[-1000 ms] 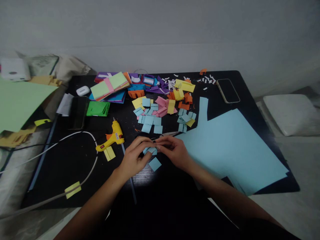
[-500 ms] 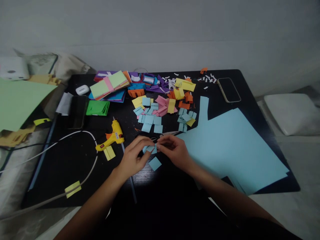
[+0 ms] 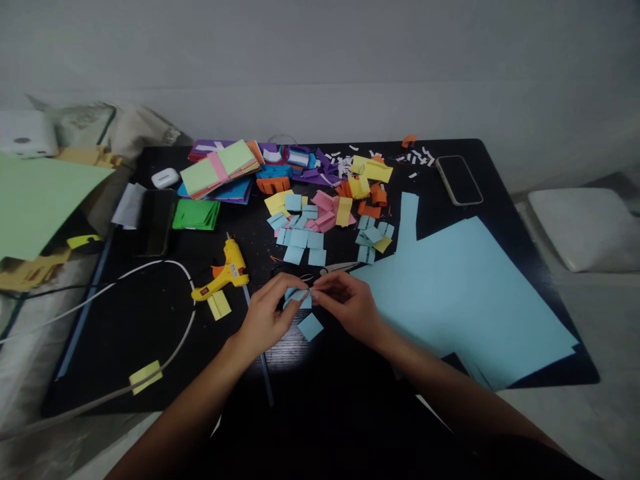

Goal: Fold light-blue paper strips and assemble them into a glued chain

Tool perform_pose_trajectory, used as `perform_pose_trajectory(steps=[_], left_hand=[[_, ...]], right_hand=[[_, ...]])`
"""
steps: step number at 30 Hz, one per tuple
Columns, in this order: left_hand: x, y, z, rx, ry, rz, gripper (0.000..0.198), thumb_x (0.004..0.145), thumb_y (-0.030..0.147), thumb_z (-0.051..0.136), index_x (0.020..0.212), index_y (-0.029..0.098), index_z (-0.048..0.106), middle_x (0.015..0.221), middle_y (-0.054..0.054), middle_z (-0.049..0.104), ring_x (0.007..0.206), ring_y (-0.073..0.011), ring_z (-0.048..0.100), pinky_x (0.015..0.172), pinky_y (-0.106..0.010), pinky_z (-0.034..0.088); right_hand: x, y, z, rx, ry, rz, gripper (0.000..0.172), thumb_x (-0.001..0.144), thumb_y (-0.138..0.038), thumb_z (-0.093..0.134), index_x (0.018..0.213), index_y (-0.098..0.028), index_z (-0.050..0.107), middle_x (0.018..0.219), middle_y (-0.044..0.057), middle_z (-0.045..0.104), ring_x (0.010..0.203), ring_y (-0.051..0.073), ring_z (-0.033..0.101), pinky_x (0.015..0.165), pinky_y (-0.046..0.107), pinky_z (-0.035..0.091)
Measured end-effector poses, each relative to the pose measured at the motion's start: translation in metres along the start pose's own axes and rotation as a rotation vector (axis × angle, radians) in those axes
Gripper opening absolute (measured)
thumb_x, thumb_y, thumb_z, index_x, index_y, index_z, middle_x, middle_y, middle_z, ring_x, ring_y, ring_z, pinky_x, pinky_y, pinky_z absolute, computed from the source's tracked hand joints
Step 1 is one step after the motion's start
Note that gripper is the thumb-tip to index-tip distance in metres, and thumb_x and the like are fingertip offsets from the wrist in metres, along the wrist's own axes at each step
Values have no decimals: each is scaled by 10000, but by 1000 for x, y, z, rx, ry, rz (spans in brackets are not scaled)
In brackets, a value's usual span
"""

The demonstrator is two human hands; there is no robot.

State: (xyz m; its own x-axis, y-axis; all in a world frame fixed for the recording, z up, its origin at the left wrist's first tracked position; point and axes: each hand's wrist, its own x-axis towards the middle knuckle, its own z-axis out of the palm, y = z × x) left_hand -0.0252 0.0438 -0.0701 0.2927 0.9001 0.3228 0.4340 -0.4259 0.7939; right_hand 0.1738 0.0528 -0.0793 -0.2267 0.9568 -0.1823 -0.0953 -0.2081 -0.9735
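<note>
Paper [image 3: 305, 304] between your hands should be light and crease easily; take its edges. Your left hand [image 3: 273, 310] pinches it; whether your right hand [image 3: 350, 301] grips cannot be told.

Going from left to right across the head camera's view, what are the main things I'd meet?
Pale-green paper sheet → dark phone-like slab → yellow glue gun → left hand → light-blue paper piece between the hands → right hand → light-rimmed smartphone.

Pale-edged phone [image 3: 459, 181] lying flat, small white case [image 3: 165, 178], dark slab [image 3: 156, 225], possibly another phone
</note>
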Motion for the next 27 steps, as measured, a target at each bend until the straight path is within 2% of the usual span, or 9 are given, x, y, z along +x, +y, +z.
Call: perform_pose_trajectory(steps=[9, 17, 27], left_hand=[[-6, -2, 6, -79, 56, -135, 101, 986, 170, 655, 1074, 217, 673, 1007, -35, 728, 944, -180, 706, 850, -310, 575], [-6, -3, 7, -120, 77, -184, 81, 977, 195, 679, 1054, 217, 686, 996, -27, 724, 928, -178, 706, 856, -312, 564], [-9, -2, 12, -93, 117, -198, 122, 953, 156, 667, 1052, 225, 683, 991, -20, 728, 936, -183, 704, 852, -307, 554]], right_hand=[[-1, -4, 0, 13, -4, -7, 178, 815, -332, 855, 905, -229, 742, 879, 19, 797, 815, 174, 777, 797, 316, 653], [-2, -6, 0, 26, -36, 6, 231, 783, -315, 874, 952, -216, 751, 941, 41, 816, 873, 190, 792, 841, 335, 665], [-1, -1, 5, 32, 22, -23, 219, 765, -327, 894, 877, -217, 741, 867, 23, 805, 801, 168, 776, 770, 293, 647]])
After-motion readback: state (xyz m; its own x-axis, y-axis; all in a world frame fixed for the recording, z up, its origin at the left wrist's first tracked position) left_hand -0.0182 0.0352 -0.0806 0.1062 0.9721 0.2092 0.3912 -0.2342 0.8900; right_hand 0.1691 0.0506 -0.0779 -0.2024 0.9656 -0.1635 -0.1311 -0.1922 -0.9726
